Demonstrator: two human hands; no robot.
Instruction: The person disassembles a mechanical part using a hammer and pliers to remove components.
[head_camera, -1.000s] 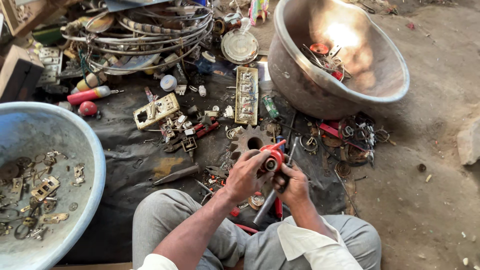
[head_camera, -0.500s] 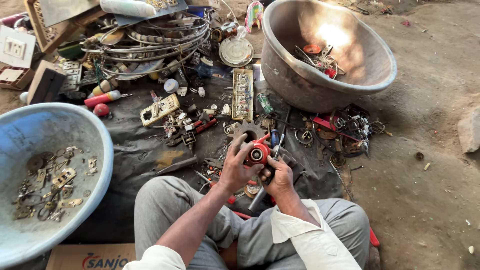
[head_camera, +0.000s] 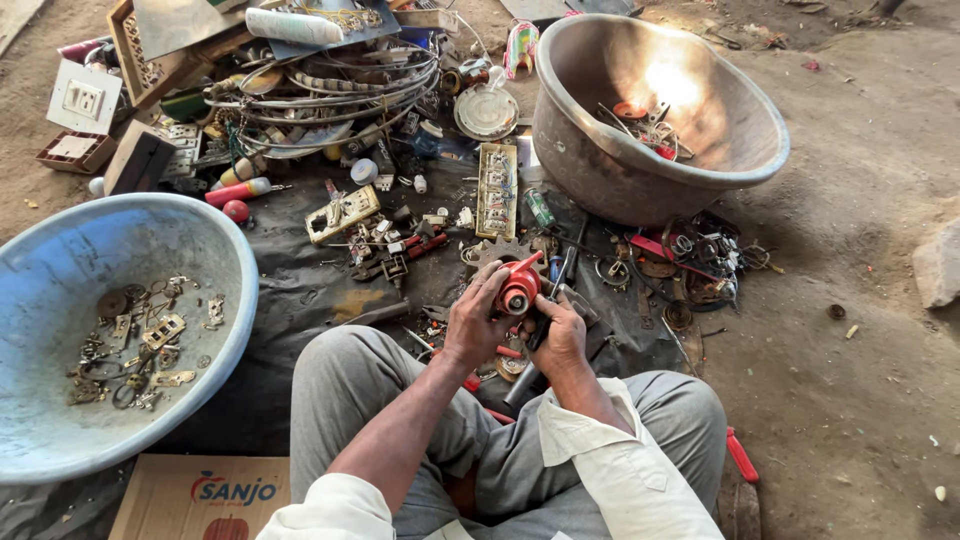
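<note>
Left hand (head_camera: 475, 320): fingers curled around a small red cylindrical part (head_camera: 518, 291), held above the lap. Right hand (head_camera: 560, 335): closed on a dark tool (head_camera: 545, 318) touching the part. Beyond: black ground sheet (head_camera: 290, 290) strewn with scrap; blue basin (head_camera: 215, 240) at left holding brass bits; grey metal basin (head_camera: 590, 165) farther right.
</note>
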